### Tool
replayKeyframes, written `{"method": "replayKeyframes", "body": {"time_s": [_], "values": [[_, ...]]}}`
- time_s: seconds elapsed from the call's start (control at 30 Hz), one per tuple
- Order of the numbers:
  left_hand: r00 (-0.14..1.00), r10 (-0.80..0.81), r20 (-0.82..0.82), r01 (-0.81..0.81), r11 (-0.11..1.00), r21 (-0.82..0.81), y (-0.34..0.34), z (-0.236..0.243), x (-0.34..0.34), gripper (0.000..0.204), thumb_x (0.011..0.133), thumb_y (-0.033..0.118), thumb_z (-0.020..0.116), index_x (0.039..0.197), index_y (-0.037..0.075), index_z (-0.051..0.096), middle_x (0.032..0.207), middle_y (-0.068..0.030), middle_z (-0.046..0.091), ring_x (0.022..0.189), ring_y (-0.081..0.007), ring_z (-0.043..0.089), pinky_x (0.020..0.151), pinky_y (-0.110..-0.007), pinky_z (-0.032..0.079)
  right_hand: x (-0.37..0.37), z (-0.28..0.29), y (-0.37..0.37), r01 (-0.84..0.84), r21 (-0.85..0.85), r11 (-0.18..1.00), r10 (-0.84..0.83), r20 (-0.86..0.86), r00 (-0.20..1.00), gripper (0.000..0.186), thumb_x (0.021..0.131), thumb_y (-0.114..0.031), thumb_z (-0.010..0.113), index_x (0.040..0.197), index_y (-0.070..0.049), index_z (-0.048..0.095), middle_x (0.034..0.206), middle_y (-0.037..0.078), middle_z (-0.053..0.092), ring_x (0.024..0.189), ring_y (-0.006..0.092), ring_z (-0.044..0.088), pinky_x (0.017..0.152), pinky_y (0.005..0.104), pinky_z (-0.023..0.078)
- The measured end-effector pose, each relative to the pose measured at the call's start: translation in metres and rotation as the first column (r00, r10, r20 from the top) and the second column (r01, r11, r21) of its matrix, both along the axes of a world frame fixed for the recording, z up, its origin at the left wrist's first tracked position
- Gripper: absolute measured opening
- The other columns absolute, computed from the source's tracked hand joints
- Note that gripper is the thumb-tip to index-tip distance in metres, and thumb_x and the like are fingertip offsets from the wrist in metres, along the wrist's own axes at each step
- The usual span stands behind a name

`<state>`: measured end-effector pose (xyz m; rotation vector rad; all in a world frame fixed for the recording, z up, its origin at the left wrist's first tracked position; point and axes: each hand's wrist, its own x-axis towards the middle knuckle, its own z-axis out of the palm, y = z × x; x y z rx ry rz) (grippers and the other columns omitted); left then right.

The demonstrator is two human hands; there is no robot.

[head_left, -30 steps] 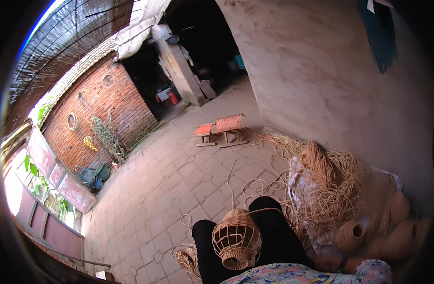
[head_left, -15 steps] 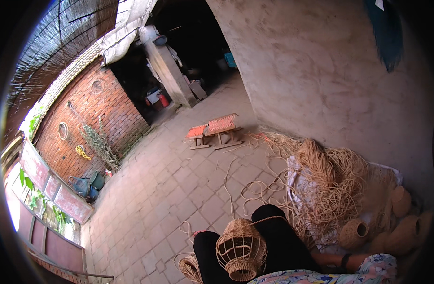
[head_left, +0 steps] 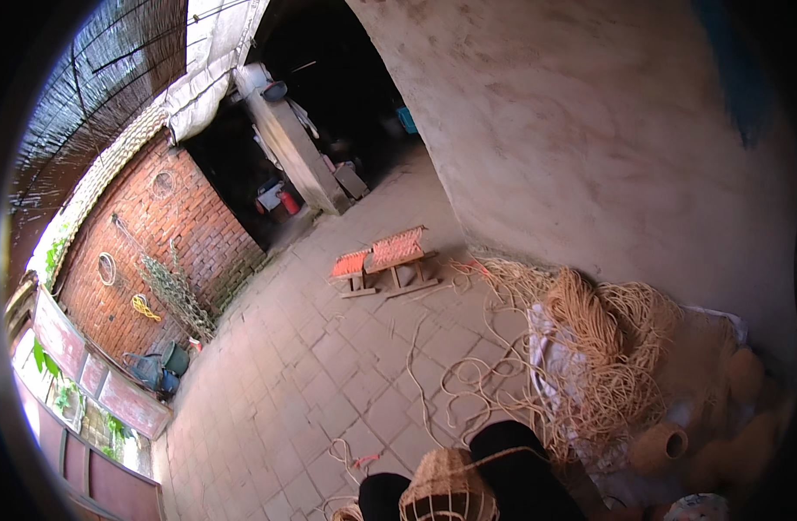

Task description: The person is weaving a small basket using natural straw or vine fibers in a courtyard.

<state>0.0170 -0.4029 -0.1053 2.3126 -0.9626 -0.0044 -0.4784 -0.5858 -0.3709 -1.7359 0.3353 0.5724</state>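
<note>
A woven rope basket (head_left: 446,478), with open ribs round its lower middle, rests between my dark-trousered knees (head_left: 507,451). The lower edge cuts off its near end. A strand of rope (head_left: 502,454) runs from it across my right knee. At the lower right a dim piece of my right wrist or hand (head_left: 598,497) shows beside that leg, near the rope pile. Its fingers are hidden, so I cannot make out whether it holds anything. My left hand does not appear.
A big heap of loose rope (head_left: 607,347) lies on white sheeting to the right, with a round woven basket (head_left: 659,445) and other dim ones beside it. Rope trails over the paving. Two low stools (head_left: 396,247) with orange woven seats stand ahead, near the plastered wall (head_left: 589,130).
The view has tilted upward, so the basket and my knees sit lower in the picture. My right forearm and patterned sleeve have mostly slipped out below.
</note>
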Motion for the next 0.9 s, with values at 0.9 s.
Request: {"method": "replayKeyframes", "body": {"time_s": [0.9], "values": [[0.995,0.035,0.097,-0.033,0.999,-0.015,0.027,0.008,0.003,0.034,0.087,0.016,0.059,0.119,0.003,0.060,0.107,-0.0120,0.066,0.103,-0.0239,0.060,0.091,-0.035,0.047,0.011,0.045,-0.004,0.010,-0.082,0.997,-0.011,-0.007,1.000,0.040,0.093,-0.022,0.050,0.126,0.000,0.055,0.123,0.014,0.062,0.106,0.0207,0.059,0.094,0.0372,0.045]]}}
